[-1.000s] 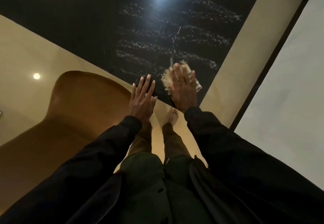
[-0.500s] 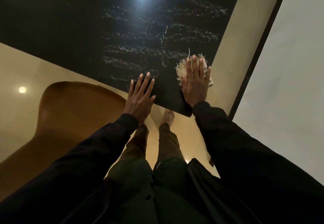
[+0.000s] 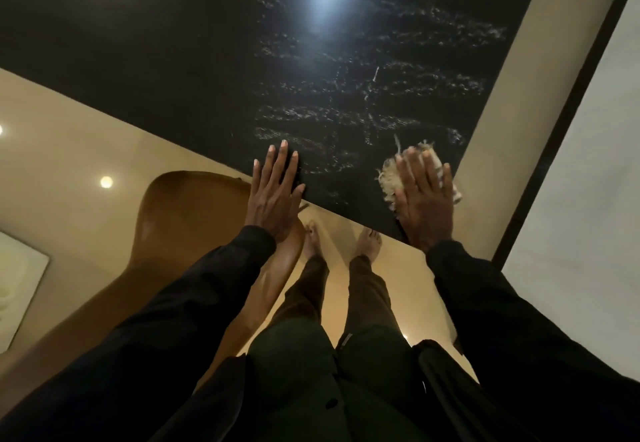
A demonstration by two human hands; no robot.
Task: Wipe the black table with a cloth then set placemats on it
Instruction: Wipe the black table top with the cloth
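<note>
The black table (image 3: 207, 61) fills the upper part of the view, its glossy top streaked with pale wipe marks. A frayed cream cloth (image 3: 389, 177) lies at the table's near right corner. My right hand (image 3: 424, 199) presses flat on the cloth with straight fingers. My left hand (image 3: 275, 196) rests flat on the table's near edge, fingers spread, holding nothing. No placemats are in view.
A brown curved chair (image 3: 194, 220) stands left of my legs, tucked against the table edge. Beige floor (image 3: 69, 130) surrounds the table. A white wall (image 3: 571, 199) with a dark baseboard runs along the right. My bare feet stand under the table's corner.
My right hand has slid the cloth rightward along the near edge to the table's corner. My left hand stays flat on the edge.
</note>
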